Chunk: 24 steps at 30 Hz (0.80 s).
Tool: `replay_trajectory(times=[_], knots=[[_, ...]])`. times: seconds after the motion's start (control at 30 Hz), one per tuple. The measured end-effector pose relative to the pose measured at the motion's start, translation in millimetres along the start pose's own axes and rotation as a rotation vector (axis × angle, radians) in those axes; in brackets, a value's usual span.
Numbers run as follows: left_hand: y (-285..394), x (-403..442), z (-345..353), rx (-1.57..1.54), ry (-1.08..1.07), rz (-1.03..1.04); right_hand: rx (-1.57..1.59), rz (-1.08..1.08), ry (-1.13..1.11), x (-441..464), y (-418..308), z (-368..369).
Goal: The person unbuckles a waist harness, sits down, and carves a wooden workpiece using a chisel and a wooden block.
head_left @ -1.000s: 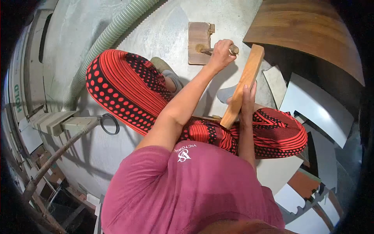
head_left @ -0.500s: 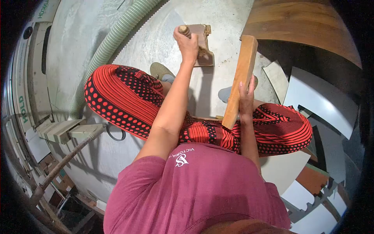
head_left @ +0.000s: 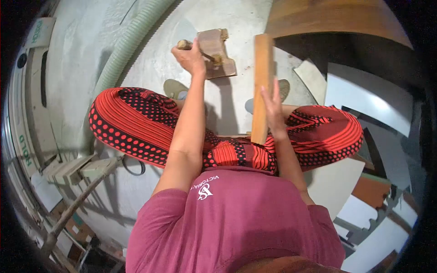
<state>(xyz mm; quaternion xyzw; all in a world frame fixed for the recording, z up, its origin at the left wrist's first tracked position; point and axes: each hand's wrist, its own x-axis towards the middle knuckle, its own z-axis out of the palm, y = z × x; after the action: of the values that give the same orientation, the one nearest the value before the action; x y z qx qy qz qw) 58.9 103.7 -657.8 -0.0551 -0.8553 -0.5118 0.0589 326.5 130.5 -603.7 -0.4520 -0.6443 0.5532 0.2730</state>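
My left hand (head_left: 191, 58) is closed round the wooden handle of a chisel (head_left: 184, 44), which slants down to the right. Its thin shaft meets a rough, chipped patch on a brown wooden block (head_left: 213, 40) lying on the floor. The block's right edge is notched and ragged. In my right hand (head_left: 274, 111) is a long, squared wooden bar (head_left: 262, 68), gripped along its side with the fingers partly stretched. The bar stands apart from the chisel, its near end by my lap and its far end pointing away.
A ribbed pale hose (head_left: 123, 57) runs along the floor at left, beside a long machine rail (head_left: 27, 109). White and grey sheet offcuts (head_left: 373, 98) lie at right, below a curved wood-grain panel (head_left: 332, 18). My slippered feet are just behind the block.
The chisel handle has tipped to the left, and its shaft now shows. The wooden bar has turned straighter and shifted left. The whole view has swung slightly.
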Motion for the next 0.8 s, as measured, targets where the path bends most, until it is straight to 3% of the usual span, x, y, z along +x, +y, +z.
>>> replay_trajectory(times=[0.1,0.2,0.27,0.37,0.47,0.6,0.67,0.8], knots=[[13,-6,3,0.004,-0.087,-0.171,0.072,0.014,-0.141,-13,-18,2],[10,-7,9,0.058,-0.079,-0.069,0.089,0.044,-0.199,-25,-40,10],[4,-3,15,0.072,-0.051,-0.078,0.203,-0.059,-0.212,-31,-56,15],[1,-2,23,0.055,0.008,-0.11,0.123,-0.087,-0.224,-37,-68,13],[-7,-6,25,-0.027,0.031,-0.123,0.009,-0.073,-0.156,-35,-61,9],[-7,-10,15,-0.179,-0.056,-0.217,0.154,-0.04,-0.122,-28,-45,2],[-14,-8,12,-0.152,-0.015,-0.171,0.118,-0.044,-0.091,-21,-21,-1],[-12,-21,-8,-0.283,-0.139,-0.154,0.197,0.046,-0.052,-6,-2,-4]])
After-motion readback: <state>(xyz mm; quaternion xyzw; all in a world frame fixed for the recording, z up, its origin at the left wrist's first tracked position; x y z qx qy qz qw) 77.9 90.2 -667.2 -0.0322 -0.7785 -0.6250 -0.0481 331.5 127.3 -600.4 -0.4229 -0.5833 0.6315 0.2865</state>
